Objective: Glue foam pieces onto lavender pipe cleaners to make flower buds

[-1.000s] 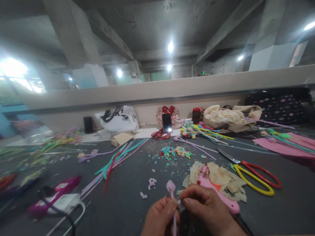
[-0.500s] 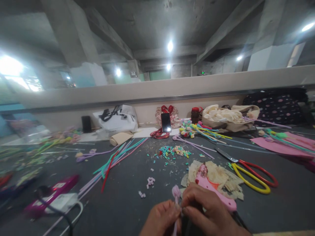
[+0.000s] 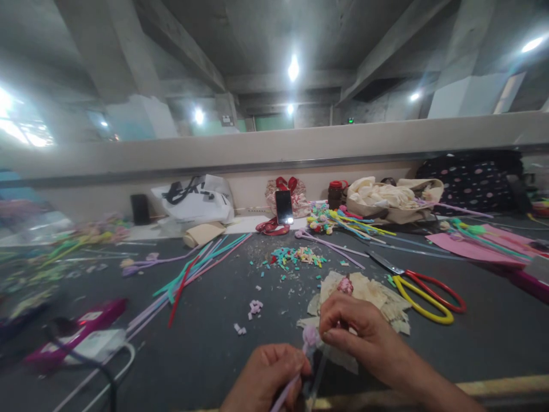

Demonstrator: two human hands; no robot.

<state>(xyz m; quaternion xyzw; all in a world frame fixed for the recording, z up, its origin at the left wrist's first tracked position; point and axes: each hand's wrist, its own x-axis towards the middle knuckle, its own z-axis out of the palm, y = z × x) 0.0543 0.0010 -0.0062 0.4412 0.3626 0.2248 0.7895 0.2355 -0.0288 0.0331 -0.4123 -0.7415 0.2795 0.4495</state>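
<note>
Here's the flower (image 3: 310, 335), a lilac one, held up near the front edge (image 3: 493, 387) of the counter (image 3: 184, 360), its stem (image 3: 285, 393) pinched between the left hand's (image 3: 272, 372) thumb and fingers. The right hand (image 3: 362, 332) curls in just beside it, fingers bunched close together; whether they grip anything, I can't tell. Plenty of bare counter to the left hand's left, a few lilac bits (image 3: 256, 307) ahead of it. Tighter on the other side: tan paper (image 3: 381, 297) spreads beneath the right hand, scissors (image 3: 405, 273) just beyond it. Any writing? Bold black lettering on the white bag (image 3: 195, 200) at the back, too crumpled to read; a distant green sign (image 3: 350, 121), too small. Behind the right hand, only a tool's pinkish tip (image 3: 344, 285) peeks out. Far left, the heaped stems (image 3: 60, 249) smear into blur.
</note>
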